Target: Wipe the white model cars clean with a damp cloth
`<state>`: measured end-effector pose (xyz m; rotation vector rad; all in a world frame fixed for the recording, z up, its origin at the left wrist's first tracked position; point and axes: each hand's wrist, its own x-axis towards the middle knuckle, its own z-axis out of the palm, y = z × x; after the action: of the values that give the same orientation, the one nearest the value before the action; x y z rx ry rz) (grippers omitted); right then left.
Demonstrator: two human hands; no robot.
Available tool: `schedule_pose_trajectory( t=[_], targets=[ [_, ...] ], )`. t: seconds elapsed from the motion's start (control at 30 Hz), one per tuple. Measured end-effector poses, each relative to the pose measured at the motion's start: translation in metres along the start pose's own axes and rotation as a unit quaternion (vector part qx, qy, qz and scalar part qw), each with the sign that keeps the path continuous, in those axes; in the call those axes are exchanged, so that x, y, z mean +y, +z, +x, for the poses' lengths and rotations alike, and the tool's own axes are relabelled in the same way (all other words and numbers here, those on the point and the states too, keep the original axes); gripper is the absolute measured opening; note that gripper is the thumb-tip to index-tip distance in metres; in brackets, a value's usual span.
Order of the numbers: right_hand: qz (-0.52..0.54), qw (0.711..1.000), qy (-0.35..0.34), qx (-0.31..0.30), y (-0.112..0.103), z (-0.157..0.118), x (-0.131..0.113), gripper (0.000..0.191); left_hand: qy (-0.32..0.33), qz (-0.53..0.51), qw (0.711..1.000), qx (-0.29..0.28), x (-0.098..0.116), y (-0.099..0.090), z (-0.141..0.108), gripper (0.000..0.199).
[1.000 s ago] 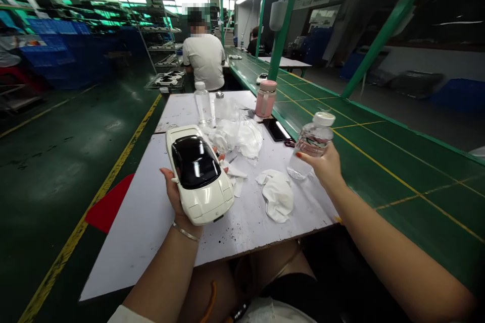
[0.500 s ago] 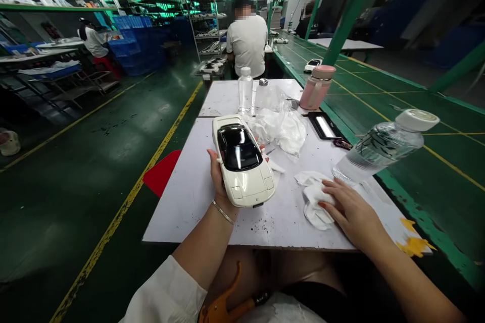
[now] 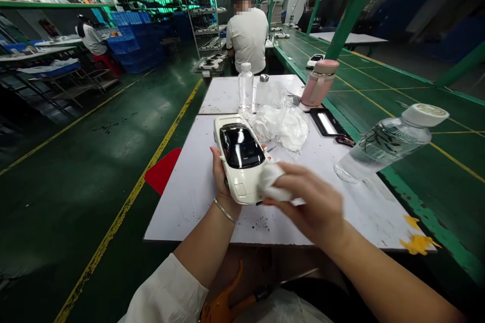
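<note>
Car (image 3: 242, 161): white, dark-glassed, above the near part of the table (image 3: 182, 202), nose toward us. Our left hand (image 3: 223, 176) holds it from beneath, fingers curled round its sides. Our right hand (image 3: 314, 202), blurred, pinches the cloth (image 3: 275, 181) between thumb and fingers, at the front corner of the hood; we cannot tell how firmly it presses. On the table we record: large bottle (image 3: 390, 141) at right; phone (image 3: 328, 122) near the pink flask (image 3: 320, 83); clear bottle (image 3: 246, 88) beside a metal-capped jar (image 3: 264, 92); plastic bag (image 3: 290, 126) with white contents just beyond the car.
</note>
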<state>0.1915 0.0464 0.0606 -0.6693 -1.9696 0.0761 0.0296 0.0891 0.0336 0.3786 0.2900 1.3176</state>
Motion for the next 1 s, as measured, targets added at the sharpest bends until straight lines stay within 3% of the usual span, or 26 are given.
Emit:
schedule_pose_trajectory(
  t=[0.07,0.13,0.27,0.37,0.6,0.8,1.0],
  targets=[
    [0.051,0.991,-0.1,-0.076,0.016,-0.001,0.002,0.024,-0.004,0.013,1.0,0.017,-0.001,0.001,0.001,0.091],
    [0.069,0.984,-0.135,-0.098,0.02,-0.006,0.013,0.031,0.006,0.02,1.0,0.023,-0.002,0.0,0.004,0.088],
    [0.033,0.988,-0.127,-0.083,0.002,-0.018,0.037,0.034,0.036,0.024,0.999,0.013,-0.001,-0.004,0.007,0.083],
    [-0.006,0.99,-0.113,-0.079,-0.01,-0.02,0.039,0.035,0.045,0.023,0.999,0.008,-0.001,-0.004,0.007,0.081],
    [0.023,0.984,-0.125,-0.127,0.005,-0.014,0.013,0.018,-0.005,0.016,0.999,0.035,-0.003,-0.001,0.005,0.088],
    [-0.022,0.991,-0.104,-0.079,-0.007,-0.023,0.034,0.023,0.041,0.027,0.998,0.04,0.0,0.0,0.006,0.082],
    [-0.052,0.994,-0.064,-0.065,-0.015,-0.027,0.039,0.027,0.034,0.021,0.999,0.007,0.001,0.0,0.003,0.089]
  ],
)
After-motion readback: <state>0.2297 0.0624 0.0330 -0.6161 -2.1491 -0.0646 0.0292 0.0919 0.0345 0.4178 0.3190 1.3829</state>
